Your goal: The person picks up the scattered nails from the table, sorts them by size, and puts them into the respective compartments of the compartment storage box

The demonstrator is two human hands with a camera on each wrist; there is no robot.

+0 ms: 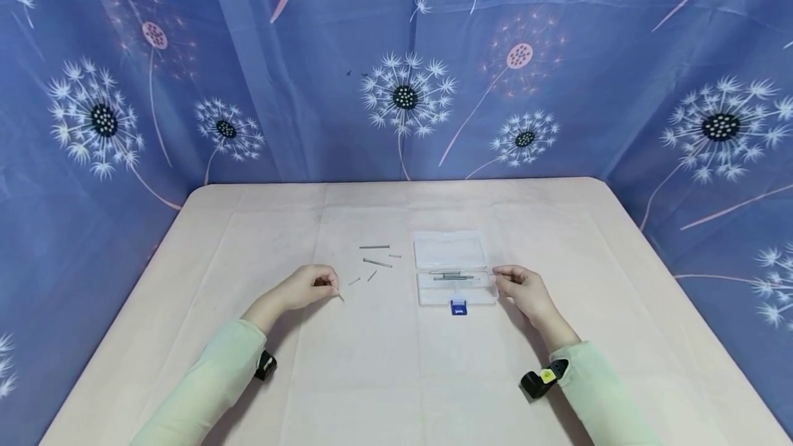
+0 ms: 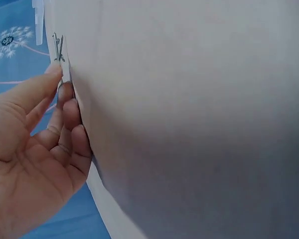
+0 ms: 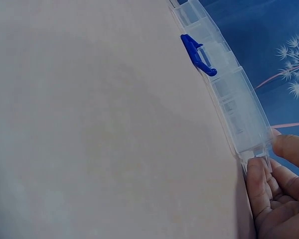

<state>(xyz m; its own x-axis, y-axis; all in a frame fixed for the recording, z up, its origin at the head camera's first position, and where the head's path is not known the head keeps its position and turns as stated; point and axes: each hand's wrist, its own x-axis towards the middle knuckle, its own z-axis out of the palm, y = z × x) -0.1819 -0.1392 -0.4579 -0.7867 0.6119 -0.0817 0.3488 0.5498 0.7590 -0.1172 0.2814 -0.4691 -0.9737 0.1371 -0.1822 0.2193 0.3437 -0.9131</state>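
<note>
My left hand (image 1: 308, 286) pinches a small nail (image 1: 341, 298) between thumb and fingertips, just above the table. In the left wrist view the fingertips hide most of it. At the right end of a clear plastic box (image 1: 427, 298), my right hand (image 1: 525, 292) grips the edge with thumb and fingers. The box lies with its lid (image 1: 451, 252) raised at the back and a blue latch (image 1: 458, 308) at the front. Several long nails (image 1: 453, 277) lie in its rear part. Between left hand and box are loose nails, including a long nail (image 1: 377, 263) and a short nail (image 1: 372, 275).
Farther back lie another long nail (image 1: 374, 247) and a short nail (image 1: 395, 256). A pale cloth covers the table (image 1: 372, 377). Blue curtains (image 1: 322, 88) with dandelion prints hang behind it and at both sides. A black camera (image 1: 537, 384) sits at the right wrist.
</note>
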